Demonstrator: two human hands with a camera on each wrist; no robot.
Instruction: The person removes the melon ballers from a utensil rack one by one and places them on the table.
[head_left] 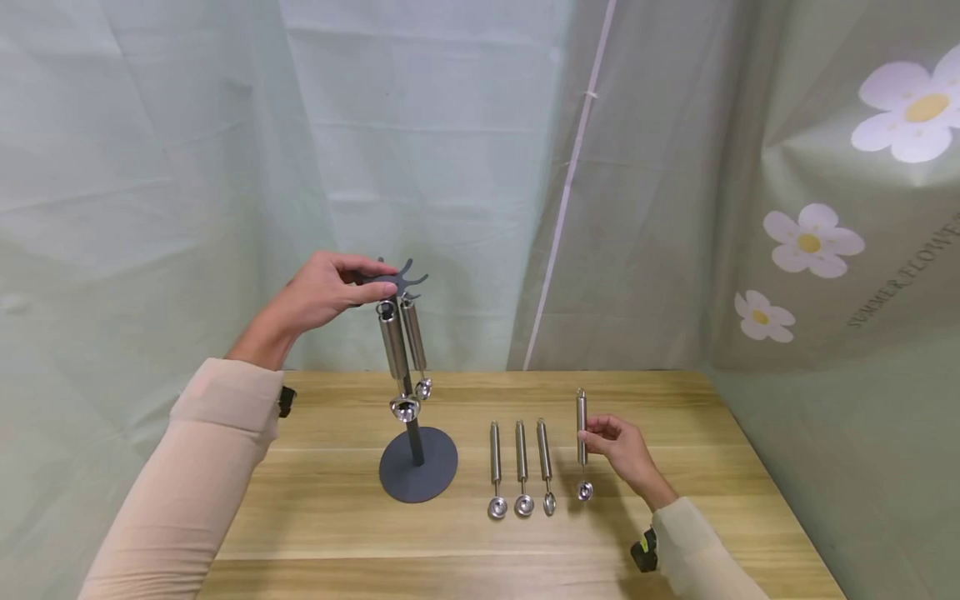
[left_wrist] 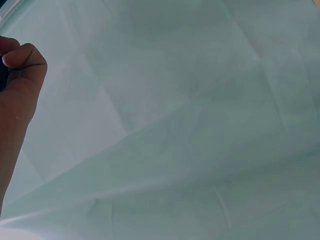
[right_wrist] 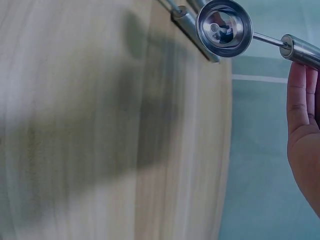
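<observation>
A dark grey stand (head_left: 417,475) with a round base and a star-shaped hook top stands on the wooden table (head_left: 337,533). My left hand (head_left: 372,286) grips that hook top, and in the left wrist view only its curled fingers (left_wrist: 22,60) show. Two steel scoops (head_left: 393,342) hang from the hooks. To the right, my right hand (head_left: 592,439) pinches the handle of another steel scoop (head_left: 581,425), its bowl (right_wrist: 224,27) pointing down close to the table. Three more scoops (head_left: 522,467) lie side by side between the stand and my right hand.
Pale green curtains (head_left: 450,125) hang behind and to both sides of the table; the right one carries white flowers (head_left: 813,242). The table's right edge (head_left: 757,467) runs close to my right hand. Bare wood lies in front of the stand.
</observation>
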